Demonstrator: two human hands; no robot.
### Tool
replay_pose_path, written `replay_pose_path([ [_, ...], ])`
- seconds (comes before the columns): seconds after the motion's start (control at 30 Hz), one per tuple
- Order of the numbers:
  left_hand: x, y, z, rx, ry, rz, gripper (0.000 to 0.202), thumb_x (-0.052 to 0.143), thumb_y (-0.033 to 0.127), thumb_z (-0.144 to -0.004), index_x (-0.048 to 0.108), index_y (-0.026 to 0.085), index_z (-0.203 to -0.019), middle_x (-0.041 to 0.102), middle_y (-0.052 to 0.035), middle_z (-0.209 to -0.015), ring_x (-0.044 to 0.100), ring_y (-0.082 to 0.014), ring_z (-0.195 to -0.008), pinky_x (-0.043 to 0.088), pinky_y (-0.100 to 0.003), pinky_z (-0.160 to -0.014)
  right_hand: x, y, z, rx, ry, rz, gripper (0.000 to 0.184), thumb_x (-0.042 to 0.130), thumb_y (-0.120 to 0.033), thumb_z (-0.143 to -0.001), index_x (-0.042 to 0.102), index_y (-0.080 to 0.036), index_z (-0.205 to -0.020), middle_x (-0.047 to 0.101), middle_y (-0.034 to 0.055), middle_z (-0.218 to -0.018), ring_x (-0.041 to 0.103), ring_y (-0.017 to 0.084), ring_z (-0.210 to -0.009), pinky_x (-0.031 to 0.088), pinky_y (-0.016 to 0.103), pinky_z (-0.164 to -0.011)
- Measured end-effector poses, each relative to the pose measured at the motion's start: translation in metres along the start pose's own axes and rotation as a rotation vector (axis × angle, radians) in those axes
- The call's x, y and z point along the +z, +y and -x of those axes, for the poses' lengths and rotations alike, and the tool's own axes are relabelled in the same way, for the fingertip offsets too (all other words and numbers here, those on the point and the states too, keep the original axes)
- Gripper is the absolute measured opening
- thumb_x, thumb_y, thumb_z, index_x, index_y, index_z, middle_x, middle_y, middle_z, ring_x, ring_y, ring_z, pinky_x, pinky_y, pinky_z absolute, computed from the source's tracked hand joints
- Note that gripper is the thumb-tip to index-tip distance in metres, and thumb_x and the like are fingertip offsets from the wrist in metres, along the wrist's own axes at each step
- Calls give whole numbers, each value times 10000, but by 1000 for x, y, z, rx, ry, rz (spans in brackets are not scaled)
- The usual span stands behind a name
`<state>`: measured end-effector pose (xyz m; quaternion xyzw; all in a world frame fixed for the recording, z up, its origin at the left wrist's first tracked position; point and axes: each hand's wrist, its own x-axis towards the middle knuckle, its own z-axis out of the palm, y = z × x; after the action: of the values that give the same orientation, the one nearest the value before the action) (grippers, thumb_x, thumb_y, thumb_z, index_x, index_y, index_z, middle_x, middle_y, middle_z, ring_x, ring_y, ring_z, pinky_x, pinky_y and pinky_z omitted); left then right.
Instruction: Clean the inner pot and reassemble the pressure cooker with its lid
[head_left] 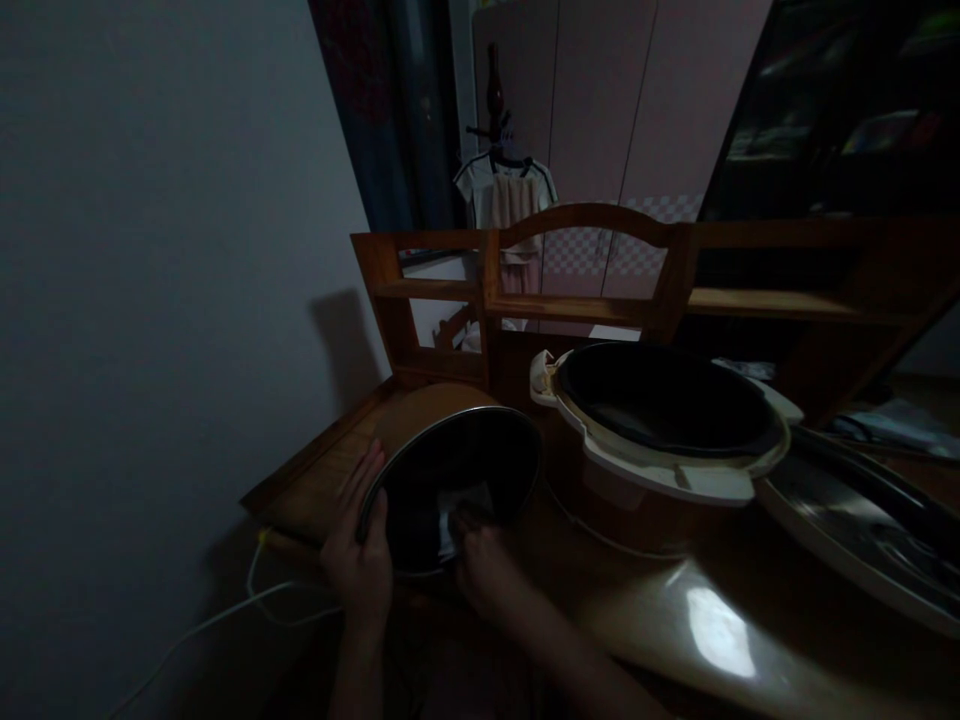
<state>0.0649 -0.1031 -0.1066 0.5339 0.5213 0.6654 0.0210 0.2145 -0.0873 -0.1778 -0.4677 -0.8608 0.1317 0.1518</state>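
A round metal inner pot (pixel 480 450) is tilted on its side at the table's left end, its dark opening facing me. My left hand (pixel 358 545) grips the pot's left rim, thumb inside and fingers behind. My right hand (pixel 480 560) reaches into the pot and is closed on a small pale cloth or tissue (pixel 465 510) pressed against the inner wall. The light is dim.
A cream electric cooker body (pixel 675 470) stands open to the right, its hinged lid (pixel 862 530) lying back at far right. A wooden shelf rack (pixel 585 300) lines the table's back. A white cord (pixel 225 610) hangs off the left edge by the wall.
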Motion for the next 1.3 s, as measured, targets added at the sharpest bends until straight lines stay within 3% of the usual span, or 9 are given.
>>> replay_pose_path([
  [0.23,0,0,1,3,20,14,372,556,257,-954,642,254,-1316,594,-46,-1437,504,-226,-1376,335,-423,-1206,-2,-13,17,3,85,-214,630,510,-126,-822,509,-82,-1451,487,128,-1519,406,228,-1430,308,337,-1205],
  [0.57,4,8,8,33,-41,-11,385,545,234,-951,635,271,-1323,565,-33,-1468,440,-238,-1427,320,-453,-1214,8,-38,26,107,171,-456,668,464,-30,-736,590,-129,-1385,582,97,-1436,519,189,-1351,363,320,-1168],
  [0.73,4,7,11,80,6,-49,392,532,221,-959,621,271,-1337,586,-33,-1445,388,-238,-1461,287,-477,-1225,19,-59,17,122,240,-716,591,399,-49,-828,606,-178,-1366,605,47,-1415,537,148,-1333,390,313,-1145],
  [1.03,9,11,23,47,219,-123,430,541,197,-937,607,256,-1358,597,-59,-1427,426,-240,-1434,304,-476,-1216,23,-54,32,-129,408,-624,503,414,-144,-915,561,-182,-1394,605,85,-1409,525,181,-1332,394,375,-1153],
  [1.17,13,14,27,33,285,-158,440,537,175,-936,602,250,-1365,604,-73,-1417,426,-244,-1434,313,-494,-1209,18,-43,33,-223,330,-576,516,473,-200,-911,529,-171,-1424,577,84,-1441,508,188,-1340,361,377,-1174],
  [1.3,11,11,25,50,271,-178,451,538,166,-929,605,264,-1364,615,-71,-1401,441,-247,-1422,325,-487,-1201,9,-34,31,-276,264,-573,485,459,-227,-953,524,-186,-1432,571,76,-1450,504,177,-1348,354,361,-1172],
])
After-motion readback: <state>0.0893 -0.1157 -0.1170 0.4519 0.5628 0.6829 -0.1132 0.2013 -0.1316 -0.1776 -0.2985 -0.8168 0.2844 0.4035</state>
